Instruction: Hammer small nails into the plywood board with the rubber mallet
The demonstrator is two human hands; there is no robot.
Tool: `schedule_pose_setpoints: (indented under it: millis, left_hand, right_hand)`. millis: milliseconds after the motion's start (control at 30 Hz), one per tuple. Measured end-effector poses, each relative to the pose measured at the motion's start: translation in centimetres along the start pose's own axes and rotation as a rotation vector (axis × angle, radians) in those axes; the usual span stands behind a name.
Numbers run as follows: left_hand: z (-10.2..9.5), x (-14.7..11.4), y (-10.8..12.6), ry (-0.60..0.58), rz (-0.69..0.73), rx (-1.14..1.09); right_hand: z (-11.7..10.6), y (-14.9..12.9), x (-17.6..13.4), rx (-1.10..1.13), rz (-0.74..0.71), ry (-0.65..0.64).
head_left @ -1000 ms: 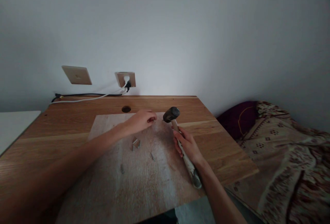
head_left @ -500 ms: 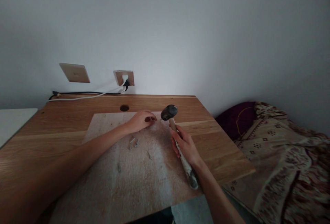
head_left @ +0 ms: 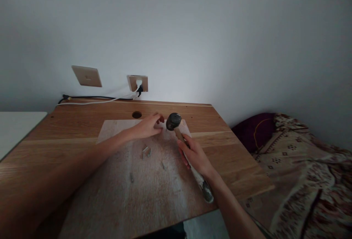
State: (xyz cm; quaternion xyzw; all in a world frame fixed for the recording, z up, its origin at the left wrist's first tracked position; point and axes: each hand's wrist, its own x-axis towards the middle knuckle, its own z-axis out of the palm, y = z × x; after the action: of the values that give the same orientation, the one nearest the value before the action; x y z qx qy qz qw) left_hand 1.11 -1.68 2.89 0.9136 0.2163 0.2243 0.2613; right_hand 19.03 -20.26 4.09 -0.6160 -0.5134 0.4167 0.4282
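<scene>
My right hand (head_left: 196, 154) is wrapped round the worn wooden handle of a hammer (head_left: 173, 120) with a dark, blocky head. The head sits low over the far edge of a pale wooden board (head_left: 137, 198). Just left of it is my left hand (head_left: 148, 126), with thumb and curled fingertips apart and nothing visible between them. A small upright nail (head_left: 166, 129) seems to stand beside the hammer head, partly hidden by it. Loose nails (head_left: 145, 149) lie together mid-board. Another small nail (head_left: 163, 165) lies nearer the right.
Under the board is a wooden desk (head_left: 233, 165) with a round cable hole (head_left: 136, 115). White and black cables (head_left: 96, 102) run along the wall to a socket (head_left: 139, 83). A white panel (head_left: 16, 129) stands at left. Patterned bedding (head_left: 297, 173) lies to the right.
The hammer head has moved left and lower, towards the spot by my left fingertips. My left thumb and fingers have parted and drawn back slightly. The view has shifted a little.
</scene>
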Motion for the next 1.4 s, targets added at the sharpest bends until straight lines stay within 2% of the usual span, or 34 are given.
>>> schedule_pose_setpoints:
  millis: [133,233,367,500,633,767,867,1067,1267,1400]
  left_hand:
    - [-2.7,-3.4,1.8,-0.259,0.092,0.209]
    - [-2.7,-5.8,2.7,-0.298,0.126,0.302]
    - [-1.5,-7.1,2.2,-0.306,0.194,0.295]
    - [-1.5,-6.2,0.7,-0.253,0.209,0.223]
    - [-1.5,-3.6,-0.4,-0.147,0.195,0.104]
    - [-0.4,-1.3,-0.9,-0.011,0.119,-0.028]
    - [0.6,-0.6,-1.2,0.036,0.046,-0.097]
    - [0.8,-1.2,-1.8,0.035,0.057,-0.053]
    - [0.0,-1.3,-0.9,-0.056,0.111,0.040]
    - [0.6,-0.8,-1.1,-0.050,0.098,-0.011]
  right_hand:
    - [0.0,0.1,-0.2,-0.019,0.029,-0.026]
    - [0.2,0.3,-0.1,0.003,0.021,-0.018]
    - [0.2,0.3,-0.4,0.014,0.013,-0.014]
    - [0.1,-0.2,-0.8,0.016,0.017,0.005]
    - [0.0,-0.5,-1.0,0.052,0.030,0.049]
    - [-0.1,-0.6,-0.9,0.071,0.036,0.075]
    - [-0.1,-0.7,-1.0,0.074,0.035,0.075]
    - [-0.4,-0.4,-1.4,0.092,0.038,0.064]
    - [-0.2,-0.2,-1.3,0.101,0.050,0.047]
    - [0.3,-0.6,-1.2,0.079,0.050,0.035]
